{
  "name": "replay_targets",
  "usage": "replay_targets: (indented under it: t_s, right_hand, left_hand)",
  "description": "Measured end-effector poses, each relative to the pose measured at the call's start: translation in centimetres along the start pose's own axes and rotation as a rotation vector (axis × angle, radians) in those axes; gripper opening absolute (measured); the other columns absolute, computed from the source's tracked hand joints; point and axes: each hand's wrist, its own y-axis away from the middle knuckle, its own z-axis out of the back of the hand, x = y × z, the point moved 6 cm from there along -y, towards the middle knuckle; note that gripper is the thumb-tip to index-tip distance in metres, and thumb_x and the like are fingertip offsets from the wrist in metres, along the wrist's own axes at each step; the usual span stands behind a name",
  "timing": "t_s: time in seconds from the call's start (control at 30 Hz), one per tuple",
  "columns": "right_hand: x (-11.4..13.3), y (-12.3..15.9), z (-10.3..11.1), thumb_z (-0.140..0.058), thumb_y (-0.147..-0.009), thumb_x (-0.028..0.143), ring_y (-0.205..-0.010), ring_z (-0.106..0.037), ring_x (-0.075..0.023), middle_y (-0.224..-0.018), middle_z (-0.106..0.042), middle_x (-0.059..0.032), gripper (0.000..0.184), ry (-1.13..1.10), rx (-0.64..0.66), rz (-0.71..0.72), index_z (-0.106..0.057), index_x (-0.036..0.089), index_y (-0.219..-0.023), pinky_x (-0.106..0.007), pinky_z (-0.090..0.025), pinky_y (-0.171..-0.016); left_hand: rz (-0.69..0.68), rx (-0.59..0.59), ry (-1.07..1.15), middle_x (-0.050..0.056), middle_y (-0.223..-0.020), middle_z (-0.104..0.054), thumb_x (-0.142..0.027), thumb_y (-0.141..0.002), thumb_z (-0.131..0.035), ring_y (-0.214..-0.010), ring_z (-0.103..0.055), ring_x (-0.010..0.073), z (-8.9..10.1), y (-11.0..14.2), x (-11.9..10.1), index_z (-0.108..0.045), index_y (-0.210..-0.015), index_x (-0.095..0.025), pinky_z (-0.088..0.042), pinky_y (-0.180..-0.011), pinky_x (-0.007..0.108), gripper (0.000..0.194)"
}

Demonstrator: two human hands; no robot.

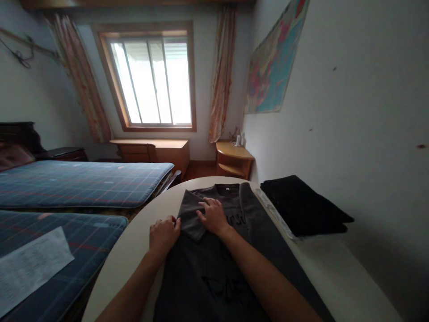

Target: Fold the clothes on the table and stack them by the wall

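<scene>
A dark grey T-shirt (194, 264) with black lettering lies on the round pale table (134, 250), its collar toward the far edge. Its left sleeve is folded inward over the body, and the right side is folded in as well. My left hand (164, 235) pinches the shirt's left edge beside the folded sleeve. Spread across that sleeve and the chest is my right hand (212, 215), its fingers flat on the cloth. Part of the lettering is hidden under my right forearm.
Folded black cloth (301, 205) lies on white material at the table's right, near the wall. Two mattresses (83, 183) with blue plaid covers are at left, a printed paper (36, 268) on the nearer one. A desk (167, 147) and corner shelf (234, 152) stand below the window.
</scene>
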Motion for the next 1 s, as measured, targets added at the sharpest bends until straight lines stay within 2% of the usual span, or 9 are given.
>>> replay_targets:
  t_s: [0.07,0.17,0.3,0.37,0.47,0.6,0.7,0.83,1.0]
  right_hand:
    - [1.3,0.5,-1.4,-0.042,-0.094,0.059,-0.143,-0.027,-0.0299,-0.155,-0.038,-0.0094,0.060,-0.016,0.123,0.071,-0.047,0.026,-0.144,-0.047,-0.016,-0.116]
    - [1.8,1.4,-3.3,-0.038,-0.089,0.071,-0.149,-0.011,-0.0372,-0.162,-0.023,-0.0105,0.079,-0.016,0.308,0.082,-0.033,0.025,-0.153,-0.054,-0.009,-0.117]
    - [1.5,1.6,-3.9,-0.036,-0.087,0.075,-0.149,-0.004,-0.0399,-0.164,-0.016,-0.0080,0.083,-0.010,0.385,0.068,-0.027,0.028,-0.155,-0.057,-0.004,-0.117]
    - [1.6,1.4,-3.7,-0.032,-0.091,0.072,-0.148,-0.008,-0.0394,-0.163,-0.020,-0.0079,0.077,-0.010,0.370,0.060,-0.031,0.028,-0.154,-0.057,-0.008,-0.116]
    - [1.6,0.8,-2.8,-0.030,-0.098,0.059,-0.143,-0.028,-0.0341,-0.155,-0.038,-0.0111,0.061,0.024,0.239,0.013,-0.044,0.024,-0.146,-0.051,-0.022,-0.113]
    - [-0.5,0.0,-1.0,-0.039,-0.099,0.040,-0.127,-0.046,-0.0297,-0.138,-0.055,-0.0162,0.045,0.122,0.055,-0.207,-0.052,0.019,-0.137,-0.044,-0.035,-0.102]
    - [-2.7,-0.5,0.0,-0.043,-0.097,0.032,-0.120,-0.051,-0.0299,-0.128,-0.060,-0.0172,0.040,0.143,0.037,-0.287,-0.054,0.018,-0.133,-0.044,-0.038,-0.097]
    - [-4.9,-1.1,0.7,-0.044,-0.097,0.028,-0.111,-0.058,-0.0245,-0.118,-0.066,-0.0102,0.031,0.116,0.036,-0.286,-0.061,0.024,-0.122,-0.037,-0.041,-0.092]
    - [-5.4,-1.4,0.9,-0.044,-0.094,0.021,-0.101,-0.062,-0.0206,-0.116,-0.065,-0.0086,0.032,0.082,0.028,-0.265,-0.064,0.024,-0.118,-0.032,-0.043,-0.086]
  left_hand:
    - [0.003,0.017,-0.020,0.013,-0.086,-0.074,-0.040,-0.094,-0.044,-0.092,-0.068,0.0315,0.2,0.2,-0.1,-0.071,-0.095,-0.018,-0.045,-0.083,0.043,0.035]
    - [-0.006,0.057,-0.003,0.013,-0.089,-0.074,-0.038,-0.092,-0.049,-0.095,-0.068,0.0318,0.1,0.3,-0.1,-0.070,-0.096,-0.017,-0.045,-0.085,0.043,0.029]
    - [-0.007,0.102,0.048,0.012,-0.093,-0.075,-0.038,-0.092,-0.052,-0.093,-0.070,0.0293,-0.2,0.3,-0.2,-0.066,-0.100,-0.018,-0.047,-0.081,0.038,0.025]
    - [0.002,0.119,0.085,0.010,-0.092,-0.075,-0.037,-0.093,-0.051,-0.090,-0.071,0.0272,-0.3,0.3,-0.2,-0.063,-0.104,-0.019,-0.047,-0.076,0.034,0.024]
    - [0.031,0.137,0.135,0.010,-0.093,-0.074,-0.036,-0.093,-0.051,-0.090,-0.071,0.0270,-0.6,0.5,-0.2,-0.056,-0.115,-0.020,-0.047,-0.073,0.032,0.028]
    - [-0.012,0.113,0.152,0.011,-0.105,-0.072,-0.033,-0.095,-0.050,-0.095,-0.069,0.0255,-0.6,0.6,-0.4,-0.050,-0.129,-0.022,-0.047,-0.077,0.032,0.036]
    - [-0.051,0.088,0.153,0.011,-0.116,-0.067,-0.029,-0.095,-0.051,-0.098,-0.068,0.0236,-0.5,0.7,-0.6,-0.052,-0.131,-0.023,-0.048,-0.078,0.030,0.036]
    - [-0.068,0.091,0.122,0.010,-0.115,-0.065,-0.028,-0.096,-0.050,-0.090,-0.070,0.0232,-0.5,0.8,-0.8,-0.054,-0.132,-0.024,-0.049,-0.075,0.031,0.037]
    - [-0.086,0.080,0.092,0.009,-0.112,-0.064,-0.030,-0.096,-0.049,-0.087,-0.069,0.0222,-0.6,0.9,-0.9,-0.053,-0.136,-0.028,-0.049,-0.075,0.031,0.040]
